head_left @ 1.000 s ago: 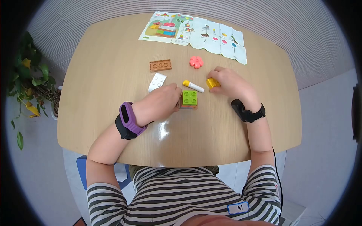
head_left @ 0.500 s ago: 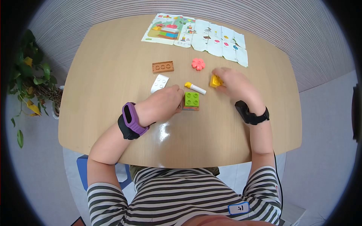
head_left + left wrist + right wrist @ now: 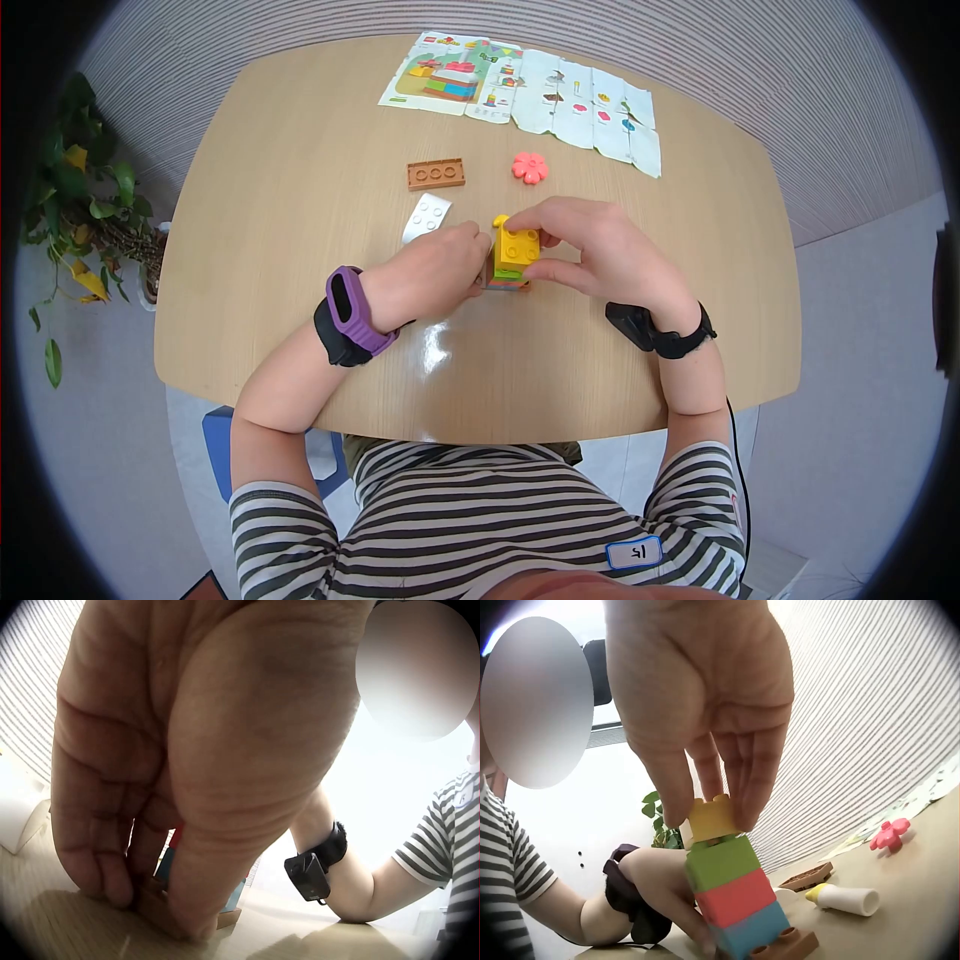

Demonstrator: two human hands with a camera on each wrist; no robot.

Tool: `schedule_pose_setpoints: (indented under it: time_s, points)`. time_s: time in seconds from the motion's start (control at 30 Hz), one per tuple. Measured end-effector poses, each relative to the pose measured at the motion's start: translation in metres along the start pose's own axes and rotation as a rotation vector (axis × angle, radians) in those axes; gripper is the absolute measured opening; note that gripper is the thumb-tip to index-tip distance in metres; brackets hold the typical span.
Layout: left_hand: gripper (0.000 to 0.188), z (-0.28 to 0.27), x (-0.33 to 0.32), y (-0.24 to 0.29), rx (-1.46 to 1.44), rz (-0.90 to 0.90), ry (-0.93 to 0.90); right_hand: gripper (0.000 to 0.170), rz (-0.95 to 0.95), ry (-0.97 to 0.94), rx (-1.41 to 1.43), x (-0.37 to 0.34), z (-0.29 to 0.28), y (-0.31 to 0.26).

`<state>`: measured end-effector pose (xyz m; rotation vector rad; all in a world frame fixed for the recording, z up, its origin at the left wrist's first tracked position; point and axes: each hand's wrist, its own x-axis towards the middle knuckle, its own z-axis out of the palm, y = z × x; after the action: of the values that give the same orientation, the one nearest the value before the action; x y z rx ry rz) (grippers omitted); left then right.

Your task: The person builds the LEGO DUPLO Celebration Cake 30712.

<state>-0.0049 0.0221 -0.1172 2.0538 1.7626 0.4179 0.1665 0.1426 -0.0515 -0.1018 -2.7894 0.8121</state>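
Note:
My right hand point(image 3: 605, 245) pinches a yellow toy brick point(image 3: 518, 250) between thumb and fingers at the top of a small tower. Under it in the right wrist view come a green brick point(image 3: 724, 862), a red brick point(image 3: 736, 895) and a blue brick point(image 3: 748, 931), on a brown plate with studs point(image 3: 799, 947). A green stud shows in a narrow gap below the yellow brick, which sits slightly off the green one's edges. With fingers and thumb, my left hand point(image 3: 435, 270) grips the tower's base low at the table, seen closely in the left wrist view.
Just behind the tower lies a white stick with a yellow tip point(image 3: 847, 898). Farther back are a coral flower piece point(image 3: 530, 168), a second brown plate point(image 3: 436, 174) and a white curved brick point(image 3: 428, 216). An unfolded instruction sheet point(image 3: 590, 110) spreads along the table's far edge.
My right hand has carried the yellow brick leftward from the table's right side to above the green brick. My left hand has stayed at the tower's base.

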Motion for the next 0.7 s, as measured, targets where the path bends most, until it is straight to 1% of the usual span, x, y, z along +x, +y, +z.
schedule_pose_setpoints:
  time_s: [0.13, 0.23, 0.33, 0.43, 0.5, 0.53, 0.6, 0.63, 0.7]
  points:
    - [0.027, 0.001, 0.000, 0.000, 0.014, -0.001, -0.007, 0.032, -0.050, -0.016, -0.024, -0.001, 0.001, -0.003]
    - [0.027, 0.002, 0.000, -0.001, 0.016, 0.002, -0.004, 0.035, -0.010, -0.027, -0.047, -0.001, 0.001, -0.006]
    - [0.026, 0.002, 0.000, -0.001, 0.016, 0.000, 0.005, 0.035, 0.092, -0.063, -0.044, -0.002, 0.004, -0.010]
    - [0.025, -0.001, 0.001, 0.001, 0.005, -0.007, 0.003, 0.036, 0.112, -0.089, -0.075, -0.003, 0.003, -0.012]
    - [0.025, -0.002, 0.000, 0.002, -0.006, -0.013, -0.006, 0.035, 0.110, -0.108, -0.040, -0.003, 0.001, -0.010]
    - [0.028, -0.002, 0.001, 0.001, 0.001, -0.011, -0.002, 0.034, 0.109, -0.119, -0.021, -0.003, -0.001, -0.007]
    - [0.036, 0.000, 0.000, -0.001, 0.010, -0.010, 0.001, 0.033, 0.141, -0.038, 0.059, -0.001, -0.004, 0.008]
    - [0.035, 0.000, 0.000, -0.001, 0.012, -0.008, -0.005, 0.033, 0.156, -0.001, 0.095, 0.000, -0.006, 0.016]
    - [0.034, -0.002, 0.000, 0.001, 0.015, -0.005, -0.010, 0.033, 0.148, -0.017, -0.137, 0.000, -0.002, 0.034]
